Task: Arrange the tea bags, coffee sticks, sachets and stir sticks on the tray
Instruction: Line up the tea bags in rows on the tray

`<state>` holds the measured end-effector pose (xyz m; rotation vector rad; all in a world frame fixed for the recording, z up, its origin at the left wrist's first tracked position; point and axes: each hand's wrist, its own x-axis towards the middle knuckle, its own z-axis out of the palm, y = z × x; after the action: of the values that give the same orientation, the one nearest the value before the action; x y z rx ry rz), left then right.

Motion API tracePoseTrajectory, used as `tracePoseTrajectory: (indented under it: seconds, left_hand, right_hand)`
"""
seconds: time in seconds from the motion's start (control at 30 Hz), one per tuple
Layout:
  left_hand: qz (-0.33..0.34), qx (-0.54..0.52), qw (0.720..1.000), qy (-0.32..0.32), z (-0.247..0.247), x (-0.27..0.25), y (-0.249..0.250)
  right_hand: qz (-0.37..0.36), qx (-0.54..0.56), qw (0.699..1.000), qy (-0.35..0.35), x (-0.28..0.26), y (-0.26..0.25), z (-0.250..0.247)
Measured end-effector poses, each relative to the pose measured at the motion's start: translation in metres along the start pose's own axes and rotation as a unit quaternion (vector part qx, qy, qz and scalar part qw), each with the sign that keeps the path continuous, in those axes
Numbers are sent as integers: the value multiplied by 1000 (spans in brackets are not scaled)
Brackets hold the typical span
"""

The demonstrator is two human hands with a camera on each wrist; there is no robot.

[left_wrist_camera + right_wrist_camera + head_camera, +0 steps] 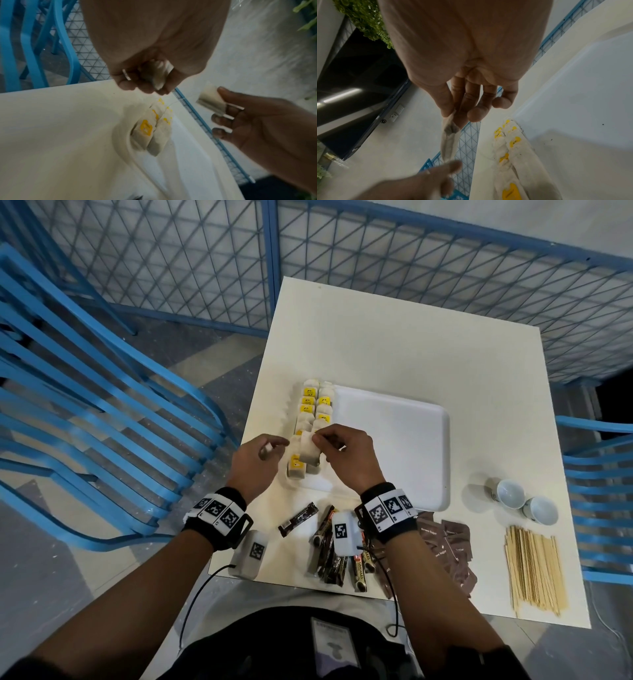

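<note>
A white tray (404, 440) lies mid-table, with two rows of tea bags (313, 412) with yellow tags along its left side. My right hand (346, 453) pinches one tea bag (308, 451) between thumb and fingers just above the near end of the rows; the same bag (449, 142) hangs from my fingertips in the right wrist view. My left hand (263, 457) hovers close to the left, its fingers curled round another tea bag (157, 77). Coffee sticks (329, 553), brown sugar sachets (448, 549) and wooden stir sticks (534, 570) lie near the table's front edge.
Two small white cups (524, 501) stand right of the tray. Blue slatted chairs (102, 405) flank the table on the left and right. A blue wire fence (376, 251) runs behind it. The right part of the tray is bare.
</note>
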<state>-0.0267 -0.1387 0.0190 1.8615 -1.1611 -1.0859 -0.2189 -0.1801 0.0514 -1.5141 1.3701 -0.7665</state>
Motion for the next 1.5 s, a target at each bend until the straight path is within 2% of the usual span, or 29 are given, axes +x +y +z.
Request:
tracePoseTrajectory:
  seconds: [0.13,0.23,0.4,0.53,0.6,0.77,1.0,1.1,1.3,1.5]
  left_hand:
    - [25,-89,994,-53,0,-3,16]
    - [47,-61,995,-64,2,-4,15]
    - [30,-58,996,-68,7,-4,13]
    - [24,-73,994,-73,9,-3,9]
    - [18,-77,993,-82,9,-4,9]
    - [-25,-68,994,-80,9,-4,5]
    - [-55,-53,994,-73,2,-6,-10]
    - [-64,-44,994,-75,-2,-7,-13]
    - [-82,-73,992,-58,-6,-8,-13]
    - [-85,-76,991,-72,-10,-8,-12]
  right_hand:
    - [-9,0,1000,-10,-1,0,1]
    - [-6,4,1000,-13,0,1,1]
    - [0,3,1000,-2,-4,4,0]
    - [41,-38,995,-82,-9,8,0]
    - [43,-50,993,-98,-11,14,3]
    - [77,-41,994,-63,-13,32,7]
    - [156,-105,982,-31,-18,66,25]
    - [165,-129,977,-34,-18,69,31]
    - [186,-129,974,14,-16,73,39]
    - [200,-108,973,49,-19,72,38]
